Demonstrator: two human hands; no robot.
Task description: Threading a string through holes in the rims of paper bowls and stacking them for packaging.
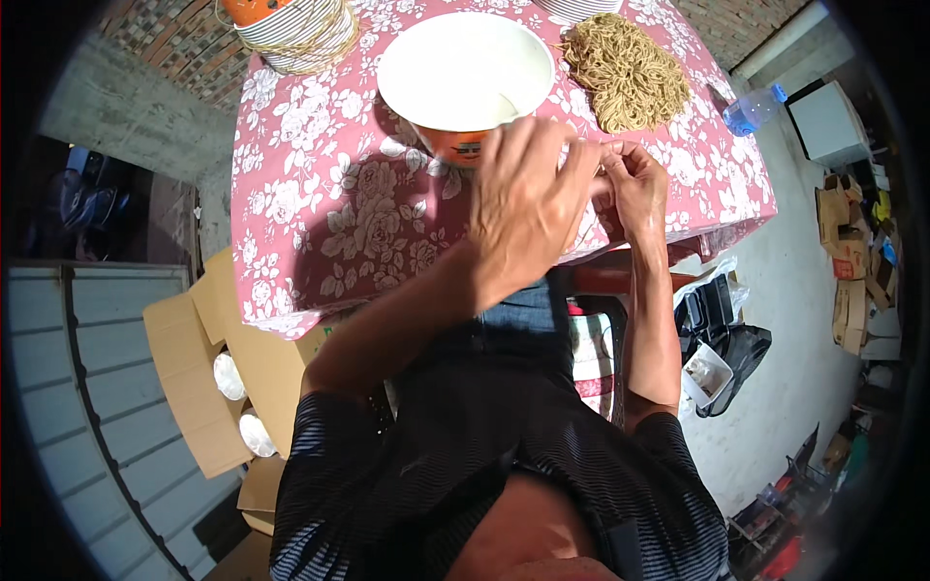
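Here's the right grip [641,189], thumb and finger pinched together, anything between them too small to tell; the left grip [526,198] is blurred, fingers bent before the orange-sided tub [448,143], and I can't tell whether it holds anything; right of the tub on the flowered worktop [276,198] sits the tan twine [628,73], light, soft, likely to tangle, best pinched by a loose strand; the tub looks light, thin-walled, dentable, best cupped low around its sides.
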